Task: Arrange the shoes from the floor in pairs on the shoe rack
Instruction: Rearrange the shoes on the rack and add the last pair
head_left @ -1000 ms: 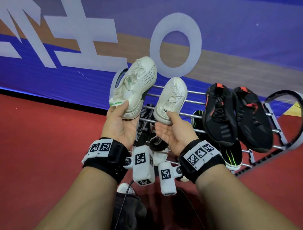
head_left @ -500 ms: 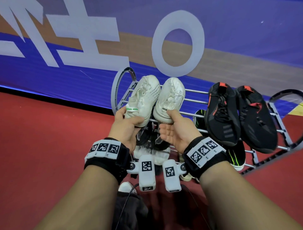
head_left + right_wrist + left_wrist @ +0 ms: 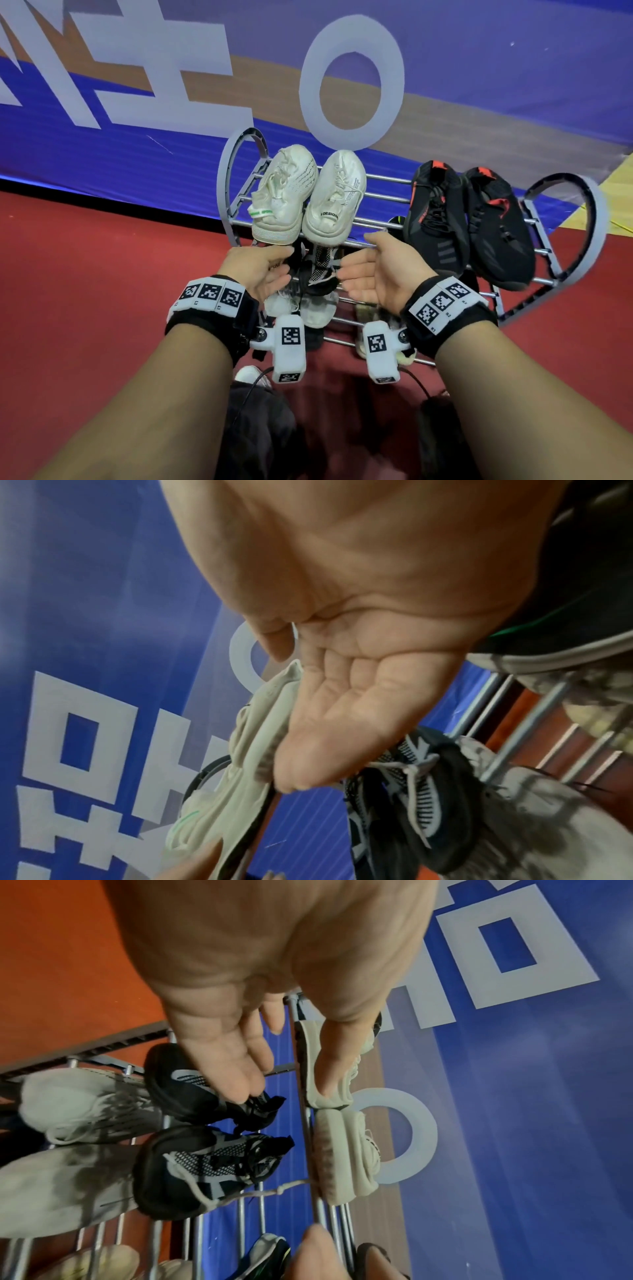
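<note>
The white shoes (image 3: 308, 195) sit side by side as a pair at the left end of the top tier of the shoe rack (image 3: 387, 198), heels toward the person and toes toward the blue banner (image 3: 137, 164) behind. Both hands hang just below the heels, palms turned up, holding nothing. The left hand (image 3: 260, 270) has its fingers relaxed and slightly spread under the left white shoe; the right hand (image 3: 380, 270) has its fingers straight and close together beneath the right one. Whether any fingertip touches a sole cannot be told. At the right end of the same tier lies a pair of black shoes (image 3: 469, 222) with red accents. On the tier below, a pair of black-and-white mesh shoes (image 3: 205, 1123) rests between the hands. The floor (image 3: 85, 291) is red.
</note>
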Tool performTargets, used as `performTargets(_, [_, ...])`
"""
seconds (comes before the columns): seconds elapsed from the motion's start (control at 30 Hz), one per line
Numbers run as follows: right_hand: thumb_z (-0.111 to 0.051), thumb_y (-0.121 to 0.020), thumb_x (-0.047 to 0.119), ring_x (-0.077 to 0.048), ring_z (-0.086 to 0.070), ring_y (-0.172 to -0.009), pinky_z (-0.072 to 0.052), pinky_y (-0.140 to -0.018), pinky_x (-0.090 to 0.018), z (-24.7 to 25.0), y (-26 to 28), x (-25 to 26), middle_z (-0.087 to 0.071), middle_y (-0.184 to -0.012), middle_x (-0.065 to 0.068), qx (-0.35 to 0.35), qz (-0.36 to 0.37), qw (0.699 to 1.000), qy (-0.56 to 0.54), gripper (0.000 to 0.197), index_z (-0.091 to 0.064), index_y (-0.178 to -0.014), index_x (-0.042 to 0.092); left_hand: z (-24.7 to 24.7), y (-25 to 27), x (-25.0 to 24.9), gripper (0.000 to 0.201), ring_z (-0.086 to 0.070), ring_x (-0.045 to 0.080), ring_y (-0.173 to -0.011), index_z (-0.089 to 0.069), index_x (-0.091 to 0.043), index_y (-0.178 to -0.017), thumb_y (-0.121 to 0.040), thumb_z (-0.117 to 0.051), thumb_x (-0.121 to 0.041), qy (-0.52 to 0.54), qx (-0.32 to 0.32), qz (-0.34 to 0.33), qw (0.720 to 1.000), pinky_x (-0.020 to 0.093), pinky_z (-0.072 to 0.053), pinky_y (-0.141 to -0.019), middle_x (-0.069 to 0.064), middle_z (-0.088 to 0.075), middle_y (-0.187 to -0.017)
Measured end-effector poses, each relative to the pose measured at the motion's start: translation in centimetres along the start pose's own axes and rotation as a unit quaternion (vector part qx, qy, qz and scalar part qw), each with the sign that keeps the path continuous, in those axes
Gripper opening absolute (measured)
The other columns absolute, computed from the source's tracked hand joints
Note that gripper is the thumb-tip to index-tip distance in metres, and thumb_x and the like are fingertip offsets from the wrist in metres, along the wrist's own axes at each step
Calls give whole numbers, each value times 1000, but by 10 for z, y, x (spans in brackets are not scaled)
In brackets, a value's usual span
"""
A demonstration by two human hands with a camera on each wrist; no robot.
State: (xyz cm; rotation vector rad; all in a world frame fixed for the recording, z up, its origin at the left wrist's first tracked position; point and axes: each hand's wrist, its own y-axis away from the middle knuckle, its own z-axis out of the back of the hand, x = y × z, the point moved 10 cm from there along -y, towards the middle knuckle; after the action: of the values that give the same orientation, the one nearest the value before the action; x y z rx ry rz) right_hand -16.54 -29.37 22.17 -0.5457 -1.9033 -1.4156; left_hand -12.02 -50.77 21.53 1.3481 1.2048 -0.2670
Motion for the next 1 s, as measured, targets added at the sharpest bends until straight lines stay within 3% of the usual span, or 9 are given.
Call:
performTargets(0.1, [-44, -102, 34, -21, -66, -52, -54, -48, -26, 12, 4, -26, -72, -72, -10, -17, -17, 999, 26, 39, -67, -95, 5, 1, 8, 21, 12, -63, 25, -100, -60, -4, -87, -98, -64, -4, -15, -2, 37, 999, 36, -54, -87, 8, -61, -92])
performTargets(0.23, [-51, -96, 20, -21, -65, -54, -56, -50, -28, 35, 2, -81, -70, -71, -7, -42, -63, 991, 106, 19, -65, -98, 7, -8, 5, 52, 22, -48, 18, -64, -53, -9, -78, -99, -56, -4, -112, 23, 67, 991, 26, -50, -53, 5, -54, -71])
performTargets(0.3, [-56, -94, 17, -23, -67, -56, -60, -56, -33, 52, 1, -109, -72, -73, -8, -57, -92, 983, 151, 20, -65, -106, 4, -10, -1, 70, 21, -52, 19, -57, -53, -10, -78, -97, -58, -3, -230, 19, 69, 971, 26, -49, -50, 7, -55, -69])
performTargets(0.4, [-58, -94, 14, -24, -65, -52, -58, -59, -33, 75, -5, -133, -72, -74, -8, -87, -108, 975, 176, 28, -59, -120, 3, -21, -12, 103, 29, -30, 12, -38, -40, -15, -73, -95, -53, 0, -308, 40, 85, 947, 20, -26, -44, 5, -34, -60])
performTargets(0.47, [-58, -94, 14, -24, -63, -52, -57, -57, -32, 81, -16, -142, -69, -74, -9, -101, -100, 979, 144, 25, -59, -117, 3, -25, -22, 124, 33, -24, 10, -44, -37, -15, -71, -98, -48, 1, -308, 45, 109, 944, 24, -19, -48, 4, -28, -59])
performTargets(0.63, [-58, -100, 20, -22, -60, -52, -54, -59, -32, 71, -59, -173, -67, -71, -7, -91, -106, 987, 76, 13, -60, -97, 8, -20, -64, 160, 10, -37, 16, -45, -53, -10, -90, -99, -57, -9, -242, -2, 127, 962, 23, -40, -44, 7, -44, -68])
performTargets(0.73, [-61, -101, 30, -21, -62, -56, -55, -60, -34, 64, -89, -189, -68, -76, -6, -88, -115, 988, 59, 22, -61, -100, 8, -10, -97, 183, 12, -56, 24, -74, -61, -15, -108, -97, -61, -10, -223, -31, 128, 966, 33, -50, -57, 12, -59, -93])
performTargets(0.83, [-62, -101, 34, -21, -65, -57, -57, -59, -34, 65, -114, -202, -70, -79, -7, -86, -129, 987, 43, 27, -63, -106, 8, -4, -123, 209, 17, -58, 27, -117, -70, -33, -99, -98, -63, -18, -180, -42, 159, 970, 37, -56, -70, -3, -63, -123])
performTargets(1.0, [-59, -103, 28, -24, -60, -54, -47, -50, -31, 72, -134, -209, -66, -75, -10, -94, -136, 986, 2, 23, -62, -101, 5, -12, -146, 238, 23, -56, 27, -116, -66, -24, -126, -103, -60, -22, -54, -60, 182, 980, 37, -53, -95, 5, -57, -123])
